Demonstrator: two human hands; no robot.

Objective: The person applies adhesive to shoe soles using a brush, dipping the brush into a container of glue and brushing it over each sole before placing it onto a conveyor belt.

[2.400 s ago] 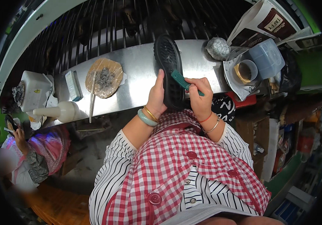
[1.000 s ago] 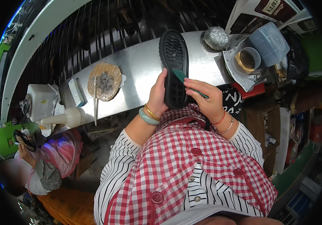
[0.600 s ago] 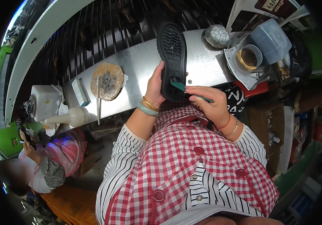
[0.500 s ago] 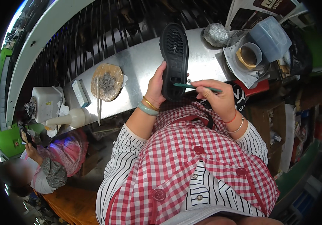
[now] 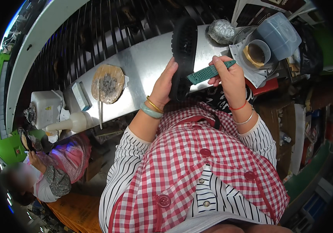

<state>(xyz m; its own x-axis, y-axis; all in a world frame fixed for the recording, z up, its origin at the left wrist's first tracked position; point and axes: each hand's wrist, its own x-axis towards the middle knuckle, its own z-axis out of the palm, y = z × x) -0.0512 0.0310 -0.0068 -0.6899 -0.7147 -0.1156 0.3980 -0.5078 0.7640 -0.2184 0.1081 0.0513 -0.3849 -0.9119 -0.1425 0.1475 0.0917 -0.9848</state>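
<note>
A black shoe sole (image 5: 185, 50) stands nearly on edge, its toothed rim to the left and its treaded inner face partly visible. My left hand (image 5: 165, 81) is closed around its near left side, with the thumb lying up along the rim. My right hand (image 5: 230, 73) pinches a flat green tool (image 5: 206, 75) with a dimpled face, which looks like a knife handle. The tool's far end points left and meets or overlaps the sole's right edge. Whether it touches I cannot tell, and any blade is hidden.
On the metal bench (image 5: 143, 62) lie a round board (image 5: 110, 77) with grey scraps, chopstick-like sticks (image 5: 99, 110), a pale squeeze bottle (image 5: 77, 122) and a plastic-wrapped ball (image 5: 221, 32). A cup of brown liquid (image 5: 256, 54) stands right. Another person (image 5: 53, 174) works at left.
The sole has tilted from facing me to nearly on edge. My right hand has risen and rolled the green tool, so its broad face now shows.
</note>
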